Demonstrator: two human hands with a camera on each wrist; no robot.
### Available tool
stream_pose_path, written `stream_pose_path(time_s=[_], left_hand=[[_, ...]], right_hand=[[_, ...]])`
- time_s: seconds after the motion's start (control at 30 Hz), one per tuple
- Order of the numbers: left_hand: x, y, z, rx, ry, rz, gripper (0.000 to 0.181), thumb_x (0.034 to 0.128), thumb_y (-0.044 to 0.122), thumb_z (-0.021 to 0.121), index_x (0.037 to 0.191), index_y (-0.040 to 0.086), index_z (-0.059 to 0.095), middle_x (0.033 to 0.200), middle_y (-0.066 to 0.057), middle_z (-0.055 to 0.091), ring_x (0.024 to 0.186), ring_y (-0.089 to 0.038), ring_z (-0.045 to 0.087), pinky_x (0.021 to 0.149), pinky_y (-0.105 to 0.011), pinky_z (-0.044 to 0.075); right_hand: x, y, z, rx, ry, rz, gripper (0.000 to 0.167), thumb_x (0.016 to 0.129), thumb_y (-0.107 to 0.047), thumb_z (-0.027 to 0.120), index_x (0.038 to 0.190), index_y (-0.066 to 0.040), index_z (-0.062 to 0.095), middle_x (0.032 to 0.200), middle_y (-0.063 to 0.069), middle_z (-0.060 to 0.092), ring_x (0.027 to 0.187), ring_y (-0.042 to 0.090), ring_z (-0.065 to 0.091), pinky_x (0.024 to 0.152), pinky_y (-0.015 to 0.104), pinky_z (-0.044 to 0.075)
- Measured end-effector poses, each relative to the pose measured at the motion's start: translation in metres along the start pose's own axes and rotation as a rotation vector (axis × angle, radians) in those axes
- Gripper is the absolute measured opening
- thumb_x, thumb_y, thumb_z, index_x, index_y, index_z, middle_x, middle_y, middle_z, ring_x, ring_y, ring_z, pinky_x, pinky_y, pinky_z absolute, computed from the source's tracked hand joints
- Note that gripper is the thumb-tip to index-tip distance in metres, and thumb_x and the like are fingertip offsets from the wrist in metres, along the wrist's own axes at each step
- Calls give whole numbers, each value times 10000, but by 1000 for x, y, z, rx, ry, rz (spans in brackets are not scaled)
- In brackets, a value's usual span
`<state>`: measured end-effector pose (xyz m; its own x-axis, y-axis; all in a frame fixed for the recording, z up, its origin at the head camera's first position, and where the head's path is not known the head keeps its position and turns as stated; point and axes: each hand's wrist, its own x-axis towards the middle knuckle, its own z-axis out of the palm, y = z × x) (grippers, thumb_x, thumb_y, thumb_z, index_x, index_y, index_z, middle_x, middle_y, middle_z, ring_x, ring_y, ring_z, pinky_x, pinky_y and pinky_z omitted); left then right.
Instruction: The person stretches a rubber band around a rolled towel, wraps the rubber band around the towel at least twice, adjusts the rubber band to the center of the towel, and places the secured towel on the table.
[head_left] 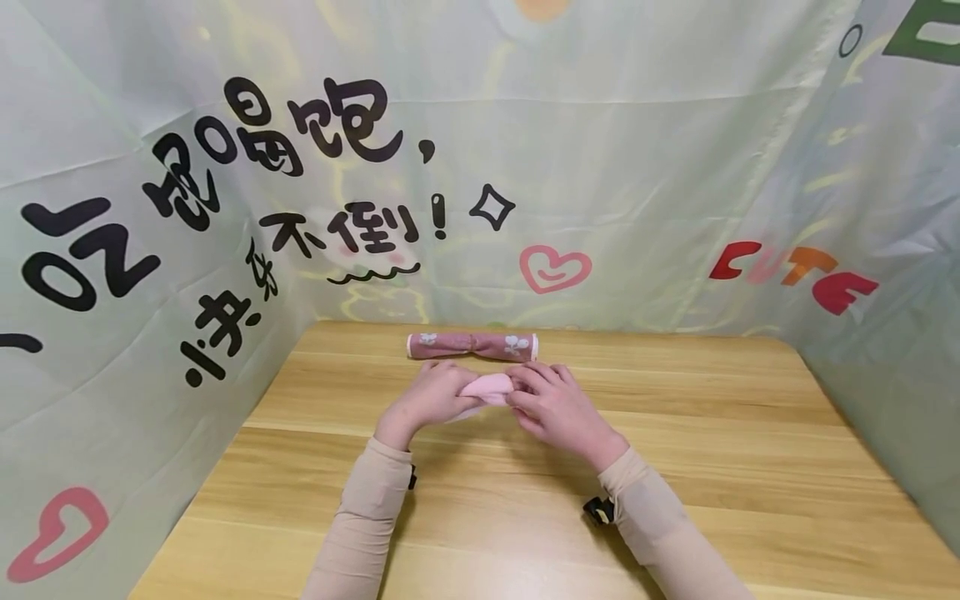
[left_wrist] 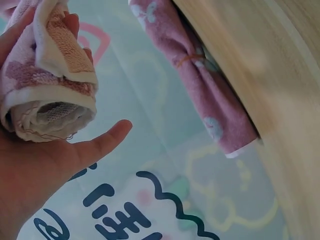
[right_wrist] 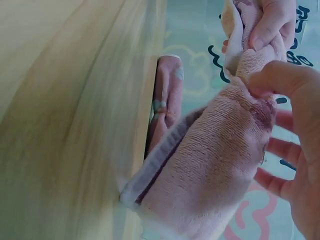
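A pink rolled towel with white edging is held between my two hands above the table. My left hand grips one part of it. In the left wrist view the rolled end of the towel faces the camera, and one digit stands out away from it. My right hand pinches the towel near its middle, where the right wrist view shows the cloth drawn in narrow. Its other fingers are spread behind the roll. Whether a band sits at that narrow place cannot be made out.
Behind my hands a darker pink rolled towel, tied at the middle with a thin brownish band, lies near the back edge of the wooden table. Printed cloth walls rise at the back and both sides.
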<state>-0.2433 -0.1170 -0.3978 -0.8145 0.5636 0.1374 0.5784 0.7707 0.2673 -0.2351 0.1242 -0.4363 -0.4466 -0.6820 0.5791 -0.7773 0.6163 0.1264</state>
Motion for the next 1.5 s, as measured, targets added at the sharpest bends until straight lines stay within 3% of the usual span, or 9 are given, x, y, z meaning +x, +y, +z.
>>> stream_pose_path(time_s=[0.2,0.37,0.43,0.57,0.8,0.97,1.17,1.37,1.5], left_hand=[[-8,-4,-6,36,48,-30,236,896,347,683,745,218,555,687,86,556,850,-177,534,1009,-544,365],[-8,-5,-7,75,66,-24,141,898,363,677,914,224,669,935,75,710,941,-199,566,1032,-568,357],[-7,-4,-6,94,85,-18,177,898,357,677,1017,228,696,1063,57,723,985,-216,572,1044,-586,346],[-5,-1,-2,143,138,0,264,890,316,697,1144,246,694,1160,45,704,1037,-214,566,1092,-610,308],[2,4,9,216,330,116,350,816,222,776,1151,253,679,1156,62,690,1122,-218,558,1084,-610,327],[5,6,15,235,435,174,403,774,157,804,1141,256,671,1154,69,684,1153,-219,545,1087,-618,315],[8,7,18,244,447,203,420,771,157,794,1153,272,661,1163,89,682,1153,-200,537,1125,-616,269],[9,8,23,270,447,214,421,770,164,777,1151,286,647,1174,110,677,1161,-177,530,1135,-598,265],[10,7,24,270,447,214,422,771,166,774,1155,281,642,1181,108,673,1167,-171,525,1135,-593,271]], right_hand=[[-9,9,0,41,-65,122,116,815,-249,751,888,-207,671,1289,105,619,1142,306,594,911,501,466],[-8,12,-1,98,-41,122,84,837,-228,727,884,-208,660,1268,87,625,1147,296,594,922,492,472],[-7,12,-2,122,-22,129,105,826,-215,738,880,-193,651,1248,79,636,1141,287,599,913,484,475],[-5,11,-4,192,17,163,148,826,-200,739,903,-166,618,1194,61,662,1117,260,613,902,471,479],[-3,14,-6,338,99,153,179,900,-115,661,1075,-142,634,1039,8,690,956,184,656,823,440,514],[-3,16,-9,450,49,167,158,919,-89,642,1069,-137,650,1024,5,706,955,170,663,831,397,534],[-5,18,-15,574,-2,163,114,908,-72,651,1000,-133,679,1046,24,705,1020,209,648,893,417,521],[-4,18,-13,564,-82,127,86,931,-133,637,1000,-154,685,1077,6,705,1050,190,636,937,406,498],[-4,18,-12,558,-95,137,56,952,-176,618,962,-156,670,1051,-17,698,1036,168,634,928,395,502]])
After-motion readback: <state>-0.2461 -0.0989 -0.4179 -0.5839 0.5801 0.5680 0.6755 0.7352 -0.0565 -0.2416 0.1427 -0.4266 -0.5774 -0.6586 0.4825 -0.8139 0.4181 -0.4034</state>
